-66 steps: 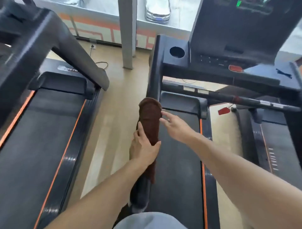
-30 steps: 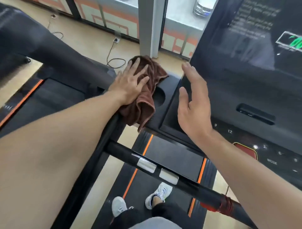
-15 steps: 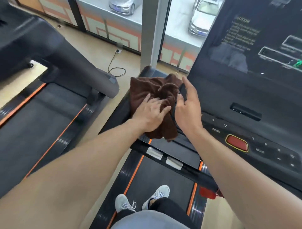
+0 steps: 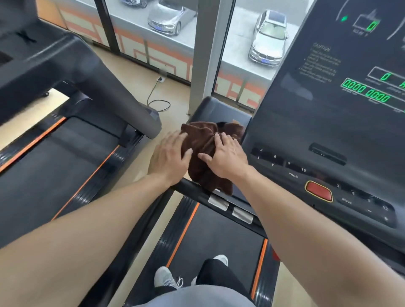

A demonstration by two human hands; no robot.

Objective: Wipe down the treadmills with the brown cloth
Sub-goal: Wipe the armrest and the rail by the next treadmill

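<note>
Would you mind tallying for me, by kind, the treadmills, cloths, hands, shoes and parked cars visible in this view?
Treadmills: 2, the near one being wiped and a neighbour on the left
Brown cloth: 1
Hands: 2, left hand and right hand, both on the cloth
Shoes: 2
Parked cars outside: 3
Total: 10

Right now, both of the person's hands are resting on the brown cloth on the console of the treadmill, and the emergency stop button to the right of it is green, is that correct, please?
Not quite: the head view shows the stop button is red, not green. The rest stands: the left hand and right hand both rest on the brown cloth on the treadmill's console.
</note>
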